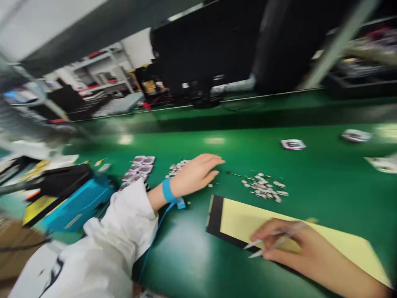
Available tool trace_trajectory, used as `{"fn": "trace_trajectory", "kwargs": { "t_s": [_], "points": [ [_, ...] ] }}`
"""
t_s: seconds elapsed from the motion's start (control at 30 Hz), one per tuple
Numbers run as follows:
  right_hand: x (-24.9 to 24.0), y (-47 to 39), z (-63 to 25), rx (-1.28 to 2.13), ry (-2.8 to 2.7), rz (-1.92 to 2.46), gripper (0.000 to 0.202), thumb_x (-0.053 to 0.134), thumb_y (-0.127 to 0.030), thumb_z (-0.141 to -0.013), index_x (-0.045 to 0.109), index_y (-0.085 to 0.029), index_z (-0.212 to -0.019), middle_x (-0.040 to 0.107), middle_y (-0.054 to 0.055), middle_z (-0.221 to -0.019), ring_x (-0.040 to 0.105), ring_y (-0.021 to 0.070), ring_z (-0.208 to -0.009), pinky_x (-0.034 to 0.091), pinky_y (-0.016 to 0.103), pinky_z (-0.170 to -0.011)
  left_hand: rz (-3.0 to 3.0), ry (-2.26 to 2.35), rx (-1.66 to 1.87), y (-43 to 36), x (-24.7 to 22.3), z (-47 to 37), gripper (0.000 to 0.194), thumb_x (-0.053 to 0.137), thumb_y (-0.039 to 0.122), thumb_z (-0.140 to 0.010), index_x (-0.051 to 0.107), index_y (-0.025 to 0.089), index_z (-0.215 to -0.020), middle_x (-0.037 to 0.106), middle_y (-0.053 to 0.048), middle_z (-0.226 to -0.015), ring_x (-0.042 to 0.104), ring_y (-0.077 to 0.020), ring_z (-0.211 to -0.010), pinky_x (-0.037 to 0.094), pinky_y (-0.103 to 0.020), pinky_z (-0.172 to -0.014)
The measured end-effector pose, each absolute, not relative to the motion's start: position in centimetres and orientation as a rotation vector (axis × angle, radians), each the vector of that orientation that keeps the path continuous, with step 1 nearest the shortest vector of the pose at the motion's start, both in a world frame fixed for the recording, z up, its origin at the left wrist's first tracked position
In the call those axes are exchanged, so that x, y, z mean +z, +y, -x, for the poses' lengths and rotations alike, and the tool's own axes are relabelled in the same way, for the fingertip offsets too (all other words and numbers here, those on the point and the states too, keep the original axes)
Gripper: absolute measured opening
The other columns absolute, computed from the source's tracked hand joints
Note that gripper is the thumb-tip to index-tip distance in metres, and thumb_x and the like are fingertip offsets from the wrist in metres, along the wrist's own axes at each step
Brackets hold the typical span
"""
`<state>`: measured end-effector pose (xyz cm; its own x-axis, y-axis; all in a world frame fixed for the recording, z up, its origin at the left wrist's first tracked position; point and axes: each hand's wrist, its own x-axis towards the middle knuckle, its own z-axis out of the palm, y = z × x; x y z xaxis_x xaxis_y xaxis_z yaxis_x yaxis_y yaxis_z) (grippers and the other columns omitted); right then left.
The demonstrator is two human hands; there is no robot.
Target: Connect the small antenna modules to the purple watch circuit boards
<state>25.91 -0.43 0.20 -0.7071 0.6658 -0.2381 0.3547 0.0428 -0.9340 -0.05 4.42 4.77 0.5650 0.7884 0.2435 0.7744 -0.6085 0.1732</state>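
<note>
My left hand (198,171) reaches out over the green bench, fingers stretched forward and nothing seen in them. A blue wrist strap (168,190) with a blue cord circles that wrist. Just behind this hand lies a pile of small pale parts (176,167), partly covered by it. My right hand (297,244) is closed around a pair of tweezers (257,253), whose two tips stand apart and point left. It is over a yellow sheet (248,217) with a black border. Beyond the sheet lies another heap of small whitish pieces (265,188).
Several round-cornered modules (141,167) lie in rows left of my left hand. Two similar pieces, one nearer (293,144) and one farther right (356,135), rest on the bench (192,140). A blue box (80,205) stands at left. A dark monitor (211,45) hangs behind.
</note>
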Motion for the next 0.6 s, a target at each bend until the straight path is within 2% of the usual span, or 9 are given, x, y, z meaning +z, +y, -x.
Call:
{"fn": "trace_trajectory", "kwargs": {
  "t_s": [0.17,0.3,0.43,0.53,0.6],
  "points": [
    [1.6,0.1,-25.4,2.052,-1.842,0.943,0.023,0.073,-0.027,-0.063,0.062,-0.014,-0.078,0.065,0.005,-0.081,0.059,0.0138,-0.071,0.048,0.024,-0.067,-2.7,1.281,0.284,7.3,3.8,-3.1,0.034,0.04,0.015,-0.084,0.047,0.009,-0.117,0.053,-0.011,-0.119,0.049,-0.0197,-0.112,0.042,-0.036,-0.097],
    [0.4,-0.1,-25.8,2.189,-1.774,0.727,0.033,0.077,-0.027,-0.058,0.062,-0.01,-0.082,0.064,0.005,-0.078,0.057,0.0089,-0.064,0.045,0.018,-0.061,-2.833,1.12,0.191,7.0,3.1,-4.3,0.037,0.03,0.015,-0.086,0.049,0.015,-0.117,0.051,-0.006,-0.123,0.049,-0.0174,-0.113,0.043,-0.033,-0.097],
    [-0.1,1.2,-26.2,2.342,-1.682,0.429,0.038,0.078,-0.026,-0.056,0.059,-0.011,-0.086,0.062,0.0,-0.078,0.058,0.0069,-0.07,0.046,0.016,-0.071,-2.966,1.075,0.237,7.7,0.2,-3.1,0.042,0.024,0.031,-0.088,0.056,0.016,-0.11,0.057,-0.006,-0.116,0.058,-0.019,-0.102,0.049,-0.031,-0.09],
    [0.9,3.4,-26.7,2.379,-1.555,0.366,0.038,0.077,-0.024,-0.056,0.056,-0.012,-0.085,0.063,-0.002,-0.075,0.06,0.0088,-0.072,0.049,0.018,-0.072,-2.991,1.02,0.437,9.7,-3.4,-1.7,0.048,0.026,0.047,-0.085,0.059,0.02,-0.107,0.06,-0.005,-0.113,0.062,-0.0219,-0.093,0.055,-0.031,-0.079],
    [2.1,4.2,-26.5,2.402,-1.621,0.338,0.037,0.073,-0.02,-0.062,0.055,-0.013,-0.093,0.065,-0.001,-0.076,0.061,0.01,-0.074,0.05,0.02,-0.072,-2.942,1.015,0.516,11.0,-5.5,-0.9,0.048,0.025,0.051,-0.084,0.06,0.025,-0.105,0.059,-0.003,-0.114,0.06,-0.0221,-0.097,0.055,-0.031,-0.077]
  ]
}}
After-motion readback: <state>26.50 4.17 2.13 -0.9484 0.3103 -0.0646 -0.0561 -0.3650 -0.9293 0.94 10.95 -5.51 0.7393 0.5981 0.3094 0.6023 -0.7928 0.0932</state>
